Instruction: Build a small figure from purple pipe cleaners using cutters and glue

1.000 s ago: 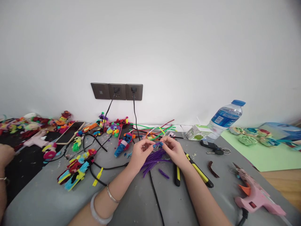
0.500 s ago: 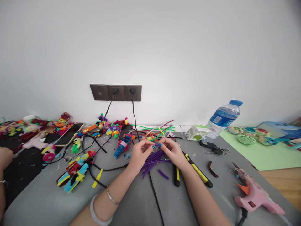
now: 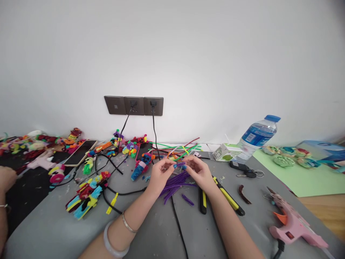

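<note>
Between my fingertips I hold a short purple pipe cleaner. My left hand pinches its left end, and my right hand pinches the right end, with a small gap between the two thumbs. Just below lies a bundle of purple pipe cleaners on the grey table, partly covered by my hands. A cut purple piece rests apart in front of it. Yellow-and-black pliers lie under and beside my right forearm; their jaws are mostly hidden.
A pink glue gun lies at right, near car keys. A water bottle leans behind a green-white box. Pipe-cleaner dolls, phones and black cables spread leftward. Another person's hand is at far left.
My thumbs have moved slightly apart, so more of the purple pipe cleaner shows between them. The view has shifted very slightly; the objects on the table stay put.
</note>
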Tool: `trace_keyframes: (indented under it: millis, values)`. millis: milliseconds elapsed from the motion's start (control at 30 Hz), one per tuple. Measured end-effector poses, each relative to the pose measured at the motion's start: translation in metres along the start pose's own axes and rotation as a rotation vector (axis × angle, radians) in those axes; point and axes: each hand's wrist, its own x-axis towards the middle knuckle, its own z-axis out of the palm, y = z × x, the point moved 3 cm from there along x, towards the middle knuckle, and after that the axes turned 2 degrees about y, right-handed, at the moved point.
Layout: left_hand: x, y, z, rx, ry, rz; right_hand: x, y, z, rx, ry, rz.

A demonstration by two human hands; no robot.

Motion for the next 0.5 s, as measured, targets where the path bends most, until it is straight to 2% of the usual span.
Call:
trace_keyframes:
  millis: [500]
  values:
    - [-0.0008,-0.0021,0.0007,-0.014,-0.005,-0.015,0.0020,-0.0058,0.0005,-0.090,-0.006,-0.013]
